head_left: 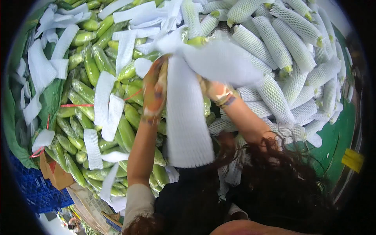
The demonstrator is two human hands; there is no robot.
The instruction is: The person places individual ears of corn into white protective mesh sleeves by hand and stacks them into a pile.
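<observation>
Between my hands a white foam net sleeve (188, 125) hangs flat, its lower end toward my body. A second foam sleeve (225, 62), smeared by motion, spreads out to the right from its top. My left hand (154, 88) is closed at the left edge of the hanging sleeve. My right hand (219, 92) grips at its right edge, with the fingers partly hidden behind the foam. Under and left of my hands lie many long green vegetables (127, 133) wrapped in clear film.
On the right is a heap of vegetables in foam sleeves (274, 43). Loose flat sleeves (103, 98) lie over the green pile. A green cloth (51, 105) borders the left side, near a blue plastic crate (39, 192) and cardboard (55, 172). Yellow tape (352, 159) shows at the right.
</observation>
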